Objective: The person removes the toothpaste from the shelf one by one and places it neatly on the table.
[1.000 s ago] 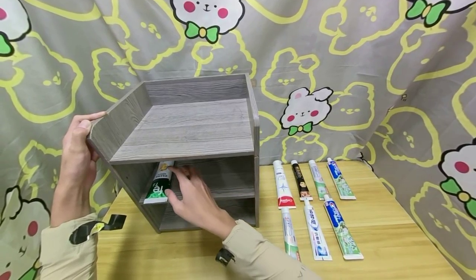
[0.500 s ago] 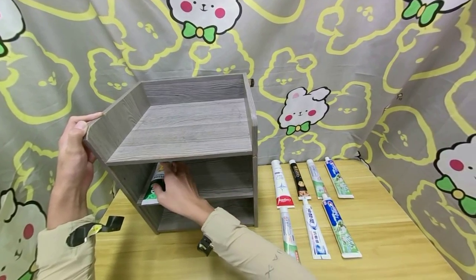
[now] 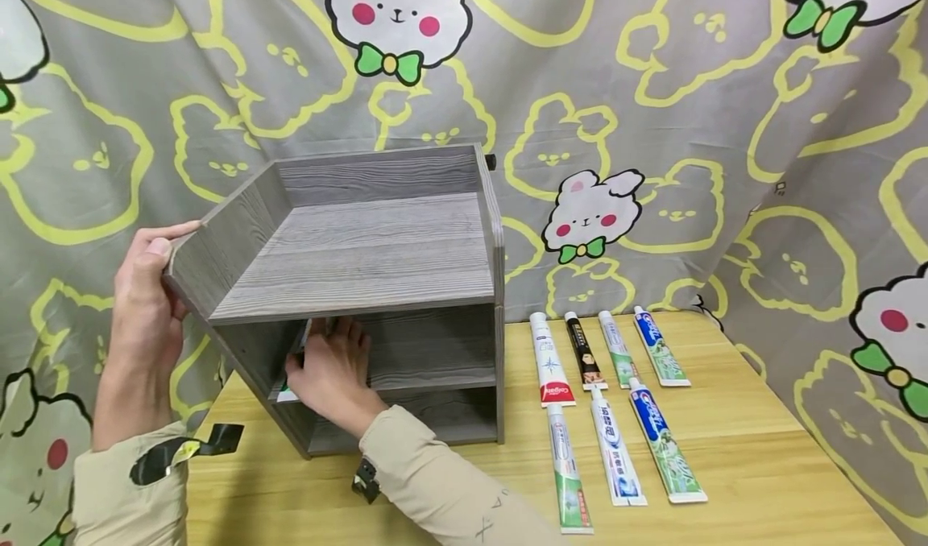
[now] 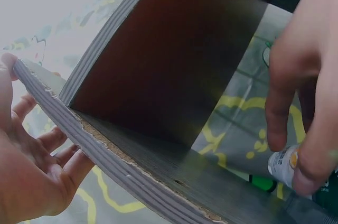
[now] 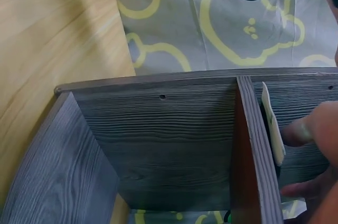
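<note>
My left hand grips the front edge of the left side panel of a grey wood-grain shelf unit. The thumb and fingers lie on either side of that panel in the left wrist view. Inside the middle compartment, my right hand reaches over a green and white toothpaste tube and holds it with thumb and fingers. The hand hides most of the tube. Its white cap end shows beside the fingers in the left wrist view. From the right wrist, only the tube's flat end is seen, on the shelf board.
Several toothpaste tubes lie in two rows on the wooden table, right of the unit. Among them are a red and white tube, a black tube and a blue and green tube. A patterned curtain hangs behind.
My right hand has moved left and deeper into the compartment, now covering most of the toothpaste tube that showed before. My left hand keeps its grip on the side panel.
</note>
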A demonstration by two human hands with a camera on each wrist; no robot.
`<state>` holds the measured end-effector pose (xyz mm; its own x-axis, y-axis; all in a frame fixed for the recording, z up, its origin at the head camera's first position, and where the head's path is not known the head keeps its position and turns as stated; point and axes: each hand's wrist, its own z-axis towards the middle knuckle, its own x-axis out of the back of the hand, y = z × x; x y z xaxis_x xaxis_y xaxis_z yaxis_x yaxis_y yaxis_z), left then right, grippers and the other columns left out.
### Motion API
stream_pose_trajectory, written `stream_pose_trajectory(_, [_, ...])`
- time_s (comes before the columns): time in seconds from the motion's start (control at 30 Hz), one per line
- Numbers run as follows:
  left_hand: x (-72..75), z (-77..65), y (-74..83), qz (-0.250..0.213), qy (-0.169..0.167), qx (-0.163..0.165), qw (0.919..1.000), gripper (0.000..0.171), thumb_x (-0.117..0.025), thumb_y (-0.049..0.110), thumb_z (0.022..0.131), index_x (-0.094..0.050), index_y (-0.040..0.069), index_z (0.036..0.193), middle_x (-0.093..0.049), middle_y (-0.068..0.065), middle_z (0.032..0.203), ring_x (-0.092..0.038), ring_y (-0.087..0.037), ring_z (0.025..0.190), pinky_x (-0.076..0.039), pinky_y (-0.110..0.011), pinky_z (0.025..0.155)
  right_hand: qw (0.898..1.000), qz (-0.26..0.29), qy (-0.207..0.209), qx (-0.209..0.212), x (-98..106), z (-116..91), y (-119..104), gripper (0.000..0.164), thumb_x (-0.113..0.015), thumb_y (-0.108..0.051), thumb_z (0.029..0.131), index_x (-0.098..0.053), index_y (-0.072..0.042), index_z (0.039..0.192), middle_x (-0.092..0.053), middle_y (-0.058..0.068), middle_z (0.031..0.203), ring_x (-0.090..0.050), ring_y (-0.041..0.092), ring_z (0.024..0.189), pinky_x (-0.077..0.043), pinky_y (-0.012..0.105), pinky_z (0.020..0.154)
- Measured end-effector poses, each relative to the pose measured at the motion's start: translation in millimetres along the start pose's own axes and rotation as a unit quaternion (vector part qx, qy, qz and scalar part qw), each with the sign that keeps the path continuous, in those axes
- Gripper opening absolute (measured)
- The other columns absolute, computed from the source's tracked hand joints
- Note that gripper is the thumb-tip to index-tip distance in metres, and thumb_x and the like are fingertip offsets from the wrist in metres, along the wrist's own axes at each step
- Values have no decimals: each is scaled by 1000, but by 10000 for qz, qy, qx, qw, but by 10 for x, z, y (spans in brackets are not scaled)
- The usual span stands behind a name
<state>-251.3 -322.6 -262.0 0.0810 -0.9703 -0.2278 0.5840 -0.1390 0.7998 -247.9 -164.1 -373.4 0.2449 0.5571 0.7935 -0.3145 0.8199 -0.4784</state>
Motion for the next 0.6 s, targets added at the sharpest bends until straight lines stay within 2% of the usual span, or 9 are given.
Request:
stream_pose_trajectory(0.13, [1,5,-7,-135,-61,-2,9999,32,-52,22,102,-66,2,124,-66,-7,86,-61,-12,62,-42,-21,44,9988,-435,-125,-168,-36,32,-35,62,-61,-50,97,-50,-16,147,-51,14,139,-49,32,127,-42,52,106])
stream_pose_trajectory(0.27, [4,6,-8,-211,-88,-65,9997,32,-52,20,102,-66,1,124,-66,-8,83,-60,-12,60,-40,-21,42,9973,-651,-230,-256,-60,51,-68,68,-61,-55,97,-47,-16,151,-48,16,146,-47,34,134,-40,53,107])
stream_pose_trajectory(0.4, [-8,5,-6,-144,-48,-47,9999,32,-53,21,102,-66,2,124,-65,-7,82,-58,-11,58,-37,-21,41,9967,-692,-291,-298,-79,56,-84,72,-61,-55,96,-46,-14,153,-44,21,152,-44,37,140,-39,56,109])
stream_pose_trajectory(0.6, [-14,-3,-13,-76,9,-43,10000,31,-53,21,102,-66,2,123,-64,-6,80,-54,-10,54,-29,-23,40,9963,-792,-218,-256,-115,68,-82,71,-65,-52,94,-48,-12,151,-46,22,148,-48,37,133,-43,53,106])
